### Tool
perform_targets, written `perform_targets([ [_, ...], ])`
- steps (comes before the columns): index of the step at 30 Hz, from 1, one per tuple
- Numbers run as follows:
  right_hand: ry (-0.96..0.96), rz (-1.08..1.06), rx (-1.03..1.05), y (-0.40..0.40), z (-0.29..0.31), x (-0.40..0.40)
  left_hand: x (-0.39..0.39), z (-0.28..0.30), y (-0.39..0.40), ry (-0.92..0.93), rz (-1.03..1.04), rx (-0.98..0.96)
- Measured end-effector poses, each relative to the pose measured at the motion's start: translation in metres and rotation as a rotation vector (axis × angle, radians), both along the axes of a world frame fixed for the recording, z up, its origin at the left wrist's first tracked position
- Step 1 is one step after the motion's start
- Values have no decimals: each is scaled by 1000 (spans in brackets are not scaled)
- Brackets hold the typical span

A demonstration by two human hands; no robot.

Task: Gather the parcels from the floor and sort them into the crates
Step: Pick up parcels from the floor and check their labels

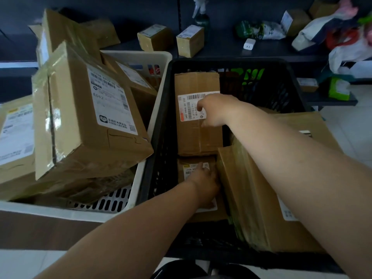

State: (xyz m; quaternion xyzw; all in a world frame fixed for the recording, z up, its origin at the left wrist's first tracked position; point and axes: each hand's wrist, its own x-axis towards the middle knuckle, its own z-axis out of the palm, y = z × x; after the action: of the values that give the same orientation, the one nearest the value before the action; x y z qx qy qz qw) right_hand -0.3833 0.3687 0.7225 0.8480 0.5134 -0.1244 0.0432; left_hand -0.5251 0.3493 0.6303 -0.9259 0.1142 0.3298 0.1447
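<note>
A black crate (pixel 161 125) stands at centre with three cardboard parcels inside. My right hand (pixel 215 109) reaches in and presses its fingertips on the white label of the far parcel (pixel 193 137), which lies flat. My left hand (pixel 205 186) rests on the small near parcel (pixel 188 165), wedged against a large taped parcel (pixel 251 198) that leans tilted over the crate's right side. A white crate (pixel 60 211) on the left is piled with several labelled parcels, the biggest (pixel 84 121) tipped on top.
A dark shelf behind holds small boxes (pixel 155 37) (pixel 190 40), a spray bottle (pixel 201 17), a white plug (pixel 249 44) and bags (pixel 342 35) at the right. White floor tiles (pixel 346 127) show to the right of the black crate.
</note>
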Motion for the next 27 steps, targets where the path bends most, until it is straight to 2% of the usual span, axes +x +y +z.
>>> perform_targets([
  [4,50,-31,-42,1,2,0,0,6,-6,63,-27,17],
  [13,126,-121,-37,1,2,0,-11,6,0,182,-6,-96],
  [15,205,-185,68,2,5,4,-9,11,13,59,168,-261],
  [18,281,-318,207,8,15,15,5,27,37,-436,691,-515],
  [20,299,-404,184,15,20,23,25,39,51,-746,1003,-551],
  [21,306,-443,155,19,21,26,36,44,55,-842,1115,-562],
  [23,331,-526,107,26,19,34,54,49,65,-891,1311,-634],
  [25,395,-589,94,33,14,42,70,45,74,-833,1507,-734],
  [27,496,-608,113,39,5,48,80,37,79,-760,1595,-729],
])
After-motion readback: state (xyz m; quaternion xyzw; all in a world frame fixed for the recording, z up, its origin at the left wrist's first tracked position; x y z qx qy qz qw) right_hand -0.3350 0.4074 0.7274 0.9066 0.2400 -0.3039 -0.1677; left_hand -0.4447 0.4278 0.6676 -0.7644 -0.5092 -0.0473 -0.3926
